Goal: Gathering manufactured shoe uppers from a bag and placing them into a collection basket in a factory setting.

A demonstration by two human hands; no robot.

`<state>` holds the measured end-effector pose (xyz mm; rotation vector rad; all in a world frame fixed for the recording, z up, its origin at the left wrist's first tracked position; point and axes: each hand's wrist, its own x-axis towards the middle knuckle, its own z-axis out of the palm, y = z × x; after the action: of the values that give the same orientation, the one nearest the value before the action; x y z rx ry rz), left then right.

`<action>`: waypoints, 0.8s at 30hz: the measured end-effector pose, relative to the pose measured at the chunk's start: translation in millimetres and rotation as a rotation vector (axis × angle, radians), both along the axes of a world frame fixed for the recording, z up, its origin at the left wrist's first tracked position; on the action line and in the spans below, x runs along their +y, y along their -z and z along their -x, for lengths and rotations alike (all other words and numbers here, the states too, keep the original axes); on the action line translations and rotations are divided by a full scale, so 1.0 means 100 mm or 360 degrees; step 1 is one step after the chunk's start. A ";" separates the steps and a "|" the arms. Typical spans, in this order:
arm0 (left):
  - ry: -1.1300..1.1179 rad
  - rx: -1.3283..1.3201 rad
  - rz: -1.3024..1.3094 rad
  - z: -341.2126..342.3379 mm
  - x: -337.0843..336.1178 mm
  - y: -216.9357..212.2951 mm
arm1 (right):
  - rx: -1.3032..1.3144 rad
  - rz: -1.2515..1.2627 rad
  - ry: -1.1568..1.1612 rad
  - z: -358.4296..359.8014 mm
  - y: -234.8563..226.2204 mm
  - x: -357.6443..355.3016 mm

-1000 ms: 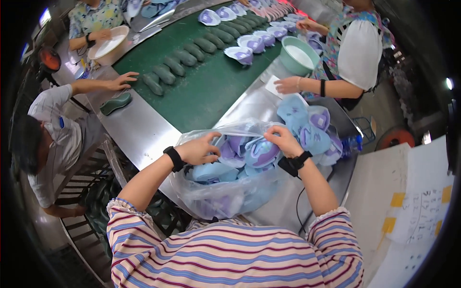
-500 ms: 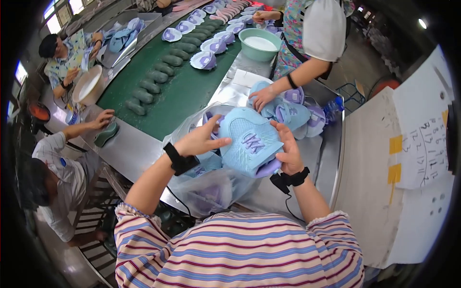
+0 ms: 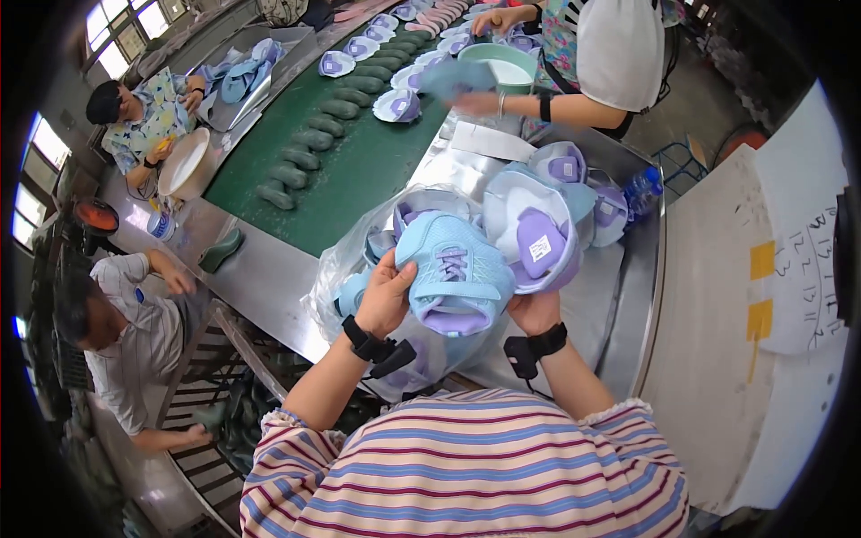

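Observation:
My left hand grips a light blue shoe upper with purple laces and a purple collar by its left side. A second shoe upper shows its pale inside and a purple tongue with a white label. My right hand holds this one from below, with its fingers partly hidden. The two uppers touch side by side above a clear plastic bag, which has more blue and purple uppers in it. Further uppers lie in a pile just beyond my right hand.
A green conveyor belt carries rows of dark shoe lasts and uppers. Across from me, a co-worker's hand moves a blurred blue upper beside a green basin. A blue bottle stands at right; a seated person is at left.
What I held together between both hands is now two uppers, one in each hand, with the right one's inside showing. The co-worker's hand has left the pile and carries an upper toward the belt.

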<state>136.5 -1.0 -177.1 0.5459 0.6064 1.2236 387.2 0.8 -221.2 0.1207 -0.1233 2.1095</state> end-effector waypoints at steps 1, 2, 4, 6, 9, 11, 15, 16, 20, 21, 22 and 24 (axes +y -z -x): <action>-0.0018 0.0061 -0.0048 0.03 0.01 0.00 | -0.0060 0.0146 0.0031 -0.04 0.08 0.01; -0.0038 0.0126 -0.0082 0.06 -0.01 -0.01 | -0.0116 0.0304 0.0060 -0.02 0.05 -0.02; -0.0069 0.0194 -0.0100 0.07 -0.02 -0.01 | -0.0336 0.0093 0.0137 -0.03 -0.04 -0.07; -0.0114 0.0581 -0.0268 0.04 0.02 0.01 | -0.0771 -0.0377 0.0318 -0.01 -0.26 -0.07; -0.0005 0.1019 -0.0699 -0.31 -0.02 -0.05 | -0.1406 -0.0285 0.0347 -0.10 -0.27 -0.02; 0.0053 0.1159 -0.0781 -0.48 -0.04 -0.12 | -0.1390 -0.0050 0.0622 -0.35 -0.08 0.10; 0.0358 0.2046 -0.1401 -0.17 0.11 -0.01 | -0.1327 0.0198 0.1049 -1.15 -0.02 0.30; 0.0415 0.2136 -0.1433 -0.12 0.29 0.04 | -0.1655 -0.0090 0.1186 -1.63 0.18 0.34; 0.0703 0.2734 -0.1117 0.45 0.99 0.10 | -0.4146 -0.0149 0.1848 -1.94 0.31 0.36; 0.0863 0.2847 -0.1030 0.58 1.02 0.14 | -0.3806 -0.0096 0.1766 -1.59 0.17 0.43; 0.1041 0.2936 -0.0963 0.64 1.03 0.16 | -0.3462 -0.0181 0.1751 -1.22 0.03 0.45; 0.1302 0.3010 -0.0976 0.51 1.00 0.24 | -0.3089 -0.0706 0.1326 -0.61 -0.22 0.49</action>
<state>85.7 99.3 -200.7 2.2420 1.3035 -0.2869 448.3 50.1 -199.3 -1.4497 -1.4333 0.6675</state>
